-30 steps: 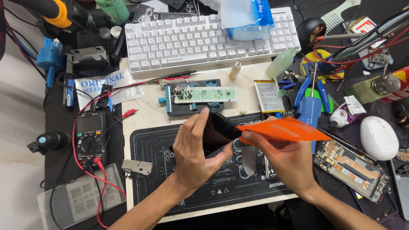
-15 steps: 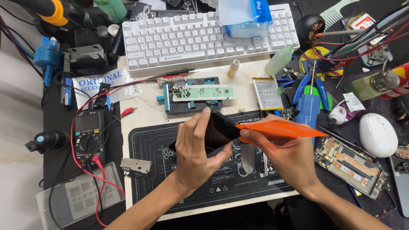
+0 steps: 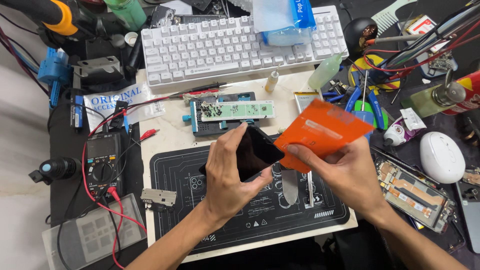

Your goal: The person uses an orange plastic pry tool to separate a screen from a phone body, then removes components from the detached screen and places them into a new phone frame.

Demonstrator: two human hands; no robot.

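orange card point(image 3: 320, 134) now tilted flatter

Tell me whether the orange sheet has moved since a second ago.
Yes. The orange sheet in the right hand has tipped from edge-on to face-up, and its far edge now lies higher, closer to the white keyboard.

We are seeing a glossy black glass phone screen point(image 3: 254, 153) reflecting light, an orange card point(image 3: 320, 132) looking like matt, smooth plastic film, a black work mat point(image 3: 200, 210) looking like matt rubber, a white plastic keyboard point(image 3: 200, 50), and a glossy white mouse point(image 3: 442, 157).
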